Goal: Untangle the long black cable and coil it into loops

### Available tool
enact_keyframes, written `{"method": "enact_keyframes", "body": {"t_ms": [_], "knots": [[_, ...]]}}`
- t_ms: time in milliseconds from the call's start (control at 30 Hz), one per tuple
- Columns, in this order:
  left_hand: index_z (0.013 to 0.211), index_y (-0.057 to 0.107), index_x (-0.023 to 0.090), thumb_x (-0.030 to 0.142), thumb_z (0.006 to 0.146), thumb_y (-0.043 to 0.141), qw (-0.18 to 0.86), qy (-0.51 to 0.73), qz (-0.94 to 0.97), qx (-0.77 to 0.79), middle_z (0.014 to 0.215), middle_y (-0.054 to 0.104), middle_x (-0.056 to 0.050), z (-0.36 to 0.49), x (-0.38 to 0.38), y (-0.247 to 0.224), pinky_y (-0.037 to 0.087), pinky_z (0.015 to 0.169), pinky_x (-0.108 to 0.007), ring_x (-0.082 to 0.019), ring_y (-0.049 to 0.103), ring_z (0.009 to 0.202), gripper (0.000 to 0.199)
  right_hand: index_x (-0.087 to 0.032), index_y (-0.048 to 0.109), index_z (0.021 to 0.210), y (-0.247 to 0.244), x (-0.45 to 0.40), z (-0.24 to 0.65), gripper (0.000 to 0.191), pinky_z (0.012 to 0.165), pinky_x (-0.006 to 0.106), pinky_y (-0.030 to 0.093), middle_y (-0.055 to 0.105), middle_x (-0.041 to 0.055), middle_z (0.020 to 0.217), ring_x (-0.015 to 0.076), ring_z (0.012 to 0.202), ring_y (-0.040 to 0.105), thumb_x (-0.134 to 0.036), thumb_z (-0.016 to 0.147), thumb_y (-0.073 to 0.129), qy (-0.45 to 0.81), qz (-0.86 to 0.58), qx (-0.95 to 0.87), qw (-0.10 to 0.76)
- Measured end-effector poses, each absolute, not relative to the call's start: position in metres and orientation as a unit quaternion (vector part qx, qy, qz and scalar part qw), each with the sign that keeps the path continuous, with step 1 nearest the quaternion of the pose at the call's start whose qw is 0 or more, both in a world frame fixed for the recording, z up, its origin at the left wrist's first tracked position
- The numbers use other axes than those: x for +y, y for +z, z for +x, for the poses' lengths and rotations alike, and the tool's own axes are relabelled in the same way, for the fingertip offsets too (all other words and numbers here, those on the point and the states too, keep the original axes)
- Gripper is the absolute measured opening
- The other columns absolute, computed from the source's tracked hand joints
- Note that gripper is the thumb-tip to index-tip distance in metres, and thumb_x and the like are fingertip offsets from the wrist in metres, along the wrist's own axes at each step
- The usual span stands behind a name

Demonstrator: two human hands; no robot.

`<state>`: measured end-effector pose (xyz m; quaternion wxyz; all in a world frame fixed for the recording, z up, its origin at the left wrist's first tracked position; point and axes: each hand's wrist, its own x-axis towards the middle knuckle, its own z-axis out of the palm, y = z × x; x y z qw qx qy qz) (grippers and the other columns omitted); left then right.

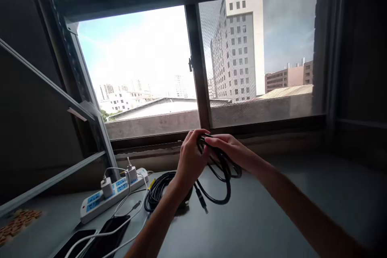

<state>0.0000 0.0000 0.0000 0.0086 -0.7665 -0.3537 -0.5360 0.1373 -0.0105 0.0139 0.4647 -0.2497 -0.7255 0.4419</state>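
Observation:
A black cable, gathered in loose loops, hangs between my two hands above the grey tabletop. My left hand has its fingers curled over the top of the loops. From the other side my right hand closes on the same bundle, its thumb laid along the top near the left fingertips. One end of the cable, with a dark plug, dangles below my left hand. Behind my left forearm a second coil of black cable lies on the table, partly hidden by the arm.
At the left stands a white power strip with chargers plugged in and white cords trailing from it. Dark phone-like slabs lie in front. A metal rack frame rises at the left, before a window.

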Motion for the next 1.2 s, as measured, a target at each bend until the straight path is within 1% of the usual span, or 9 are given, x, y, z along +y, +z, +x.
{"method": "enact_keyframes", "body": {"t_ms": [167, 333, 467, 633, 767, 900, 1000, 1100, 1200], "knots": [[0.090, 0.062, 0.021, -0.004, 0.066, 0.041, 0.059, -0.524, -0.799, -0.288, 0.090, 0.059, -0.001, 0.005, 0.001, 0.043, 0.042, 0.068, -0.022, -0.012, 0.054, 0.082, 0.041, -0.015, 0.050, 0.062, 0.031, -0.008, 0.136, 0.032, 0.036, 0.017, 0.021, 0.033, -0.0077, 0.044, 0.0021, 0.038, 0.029, -0.044, 0.077, 0.050, 0.355, -0.232, -0.724, 0.544], [0.100, 0.064, 0.023, 0.012, 0.079, 0.047, -0.006, -0.477, -0.833, -0.280, 0.088, 0.061, -0.003, -0.005, 0.007, 0.041, 0.044, 0.064, -0.023, -0.013, 0.056, 0.078, 0.029, -0.014, 0.064, 0.069, 0.029, 0.001, 0.156, 0.038, 0.037, 0.018, 0.021, 0.033, -0.0072, 0.039, 0.0019, 0.037, 0.028, -0.045, 0.080, 0.046, 0.316, -0.268, -0.752, 0.513], [0.100, 0.065, 0.022, 0.024, 0.081, 0.047, -0.057, -0.483, -0.832, -0.266, 0.081, 0.061, -0.004, -0.009, 0.021, 0.036, 0.045, 0.060, -0.024, -0.013, 0.056, 0.071, 0.026, -0.014, 0.068, 0.076, 0.028, 0.011, 0.170, 0.044, 0.036, 0.018, 0.023, 0.036, -0.0065, 0.035, 0.0022, 0.033, 0.030, -0.050, 0.079, 0.044, 0.329, -0.324, -0.720, 0.518], [0.104, 0.062, 0.023, 0.032, 0.073, 0.061, 0.045, -0.471, -0.835, -0.281, 0.084, 0.061, -0.003, -0.008, 0.036, 0.028, 0.043, 0.058, -0.023, -0.011, 0.054, 0.068, 0.033, -0.013, 0.065, 0.067, 0.029, 0.012, 0.173, 0.038, 0.033, 0.017, 0.025, 0.042, -0.0059, 0.036, 0.0015, 0.029, 0.034, -0.046, 0.077, 0.050, 0.363, -0.334, -0.694, 0.524], [0.100, 0.063, 0.022, 0.032, 0.077, 0.056, 0.118, -0.480, -0.820, -0.287, 0.085, 0.061, -0.003, -0.006, 0.040, 0.025, 0.042, 0.057, -0.022, -0.009, 0.054, 0.065, 0.026, -0.014, 0.065, 0.073, 0.028, 0.005, 0.168, 0.036, 0.033, 0.015, 0.028, 0.053, -0.0029, 0.044, 0.0023, 0.032, 0.040, -0.046, 0.078, 0.049, 0.377, -0.315, -0.721, 0.488], [0.096, 0.064, 0.019, 0.028, 0.077, 0.054, 0.143, -0.496, -0.806, -0.291, 0.081, 0.061, -0.002, -0.009, 0.033, 0.026, 0.040, 0.053, -0.020, -0.006, 0.052, 0.056, 0.023, -0.014, 0.066, 0.075, 0.028, -0.002, 0.167, 0.036, 0.032, 0.016, 0.030, 0.061, 0.0010, 0.052, 0.0035, 0.035, 0.044, -0.045, 0.079, 0.047, 0.323, -0.326, -0.754, 0.470], [0.091, 0.066, 0.020, 0.027, 0.075, 0.055, 0.166, -0.505, -0.783, -0.321, 0.069, 0.062, 0.001, -0.016, 0.026, 0.027, 0.038, 0.050, -0.018, -0.006, 0.050, 0.051, 0.021, -0.014, 0.067, 0.077, 0.030, -0.007, 0.171, 0.033, 0.041, 0.018, 0.040, 0.061, 0.0015, 0.054, 0.0072, 0.044, 0.053, -0.043, 0.077, 0.051, 0.293, -0.322, -0.744, 0.507], [0.084, 0.068, 0.020, 0.029, 0.072, 0.056, 0.174, -0.519, -0.755, -0.363, 0.049, 0.055, 0.004, -0.024, 0.020, 0.029, 0.037, 0.048, -0.017, -0.006, 0.048, 0.045, 0.019, -0.015, 0.067, 0.083, 0.034, -0.010, 0.179, 0.028, 0.044, 0.020, 0.042, 0.061, 0.0018, 0.054, 0.0103, 0.052, 0.058, -0.038, 0.076, 0.054, 0.256, -0.340, -0.696, 0.579], [0.081, 0.069, 0.020, 0.030, 0.070, 0.056, 0.181, -0.538, -0.730, -0.381, 0.042, 0.048, 0.006, -0.032, 0.015, 0.031, 0.036, 0.048, -0.017, -0.006, 0.043, 0.042, 0.019, -0.016, 0.065, 0.067, 0.037, -0.012, 0.194, 0.026, 0.044, 0.020, 0.042, 0.061, 0.0029, 0.055, 0.0109, 0.052, 0.058, -0.038, 0.076, 0.054, 0.212, -0.359, -0.641, 0.644]]}}
